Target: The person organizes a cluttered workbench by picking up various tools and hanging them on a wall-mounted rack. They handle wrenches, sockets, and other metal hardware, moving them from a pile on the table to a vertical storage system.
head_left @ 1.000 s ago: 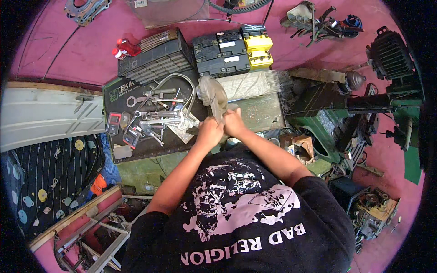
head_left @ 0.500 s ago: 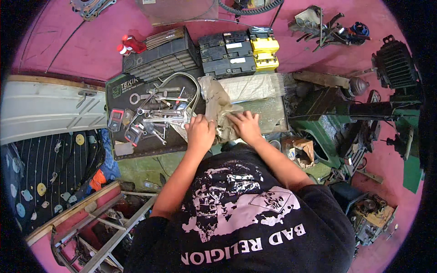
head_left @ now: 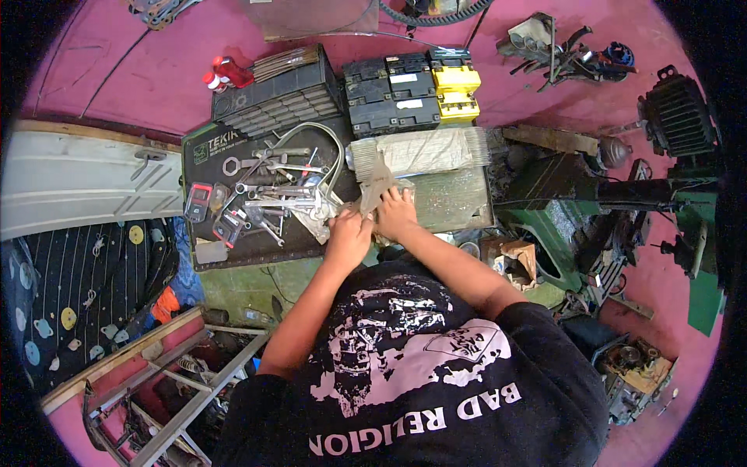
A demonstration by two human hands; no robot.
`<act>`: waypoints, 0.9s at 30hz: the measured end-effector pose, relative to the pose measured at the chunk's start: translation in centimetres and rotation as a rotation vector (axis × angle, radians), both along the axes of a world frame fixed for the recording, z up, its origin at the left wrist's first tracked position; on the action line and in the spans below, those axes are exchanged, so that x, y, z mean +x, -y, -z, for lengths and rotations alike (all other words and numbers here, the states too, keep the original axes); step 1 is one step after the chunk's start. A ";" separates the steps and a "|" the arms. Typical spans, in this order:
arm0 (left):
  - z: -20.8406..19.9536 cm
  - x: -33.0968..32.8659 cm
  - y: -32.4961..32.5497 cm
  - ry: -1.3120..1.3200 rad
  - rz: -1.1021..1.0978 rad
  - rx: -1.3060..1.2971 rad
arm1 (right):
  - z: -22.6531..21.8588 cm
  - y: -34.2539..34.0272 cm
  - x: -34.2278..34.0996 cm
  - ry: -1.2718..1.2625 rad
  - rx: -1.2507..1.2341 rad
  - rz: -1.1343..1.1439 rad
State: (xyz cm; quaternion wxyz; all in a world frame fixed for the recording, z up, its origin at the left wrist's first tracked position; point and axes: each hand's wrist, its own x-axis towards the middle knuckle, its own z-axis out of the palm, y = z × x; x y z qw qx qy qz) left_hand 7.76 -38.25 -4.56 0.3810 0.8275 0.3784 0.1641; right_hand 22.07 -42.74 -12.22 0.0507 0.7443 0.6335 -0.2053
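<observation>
A crumpled, translucent brownish plastic bag (head_left: 378,180) lies at the near edge of the workbench, bunched between my hands with one peak pointing away from me. My left hand (head_left: 350,232) is closed on its near left part, fingers curled. My right hand (head_left: 396,215) rests on the right part, fingers stretched forward over the plastic and slightly apart. Left of the bag, several combination wrenches (head_left: 284,204) lie in a loose pile. Just beyond it sits a pale wrapped bundle of thin rods (head_left: 420,152). The bag's underside is hidden.
Black batteries (head_left: 393,113) and yellow ones (head_left: 457,107) stand at the bench's back, beside a dark drawer organizer (head_left: 276,92) with red bottles (head_left: 231,71). A curved metal band (head_left: 338,156) arches over the tools. A green machine (head_left: 554,210) stands at right, a metal ladder (head_left: 194,389) lower left.
The plastic bag has been drawn nearer and bunched smaller, uncovering more of the wrapped bundle. My right hand has moved left, close to my left hand.
</observation>
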 end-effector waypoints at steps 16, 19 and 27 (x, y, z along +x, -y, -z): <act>0.8 -2.1 -0.8 0.010 -0.234 -0.124 | -0.1 -2.1 -1.1 0.060 -0.043 0.031; -0.6 -1.8 -0.3 -0.041 -0.244 -0.151 | 1.5 -2.3 -1.2 0.101 -0.061 0.030; 2.1 -3.1 -1.2 -0.158 -0.310 -0.196 | 2.7 -2.4 -1.4 0.191 0.134 0.002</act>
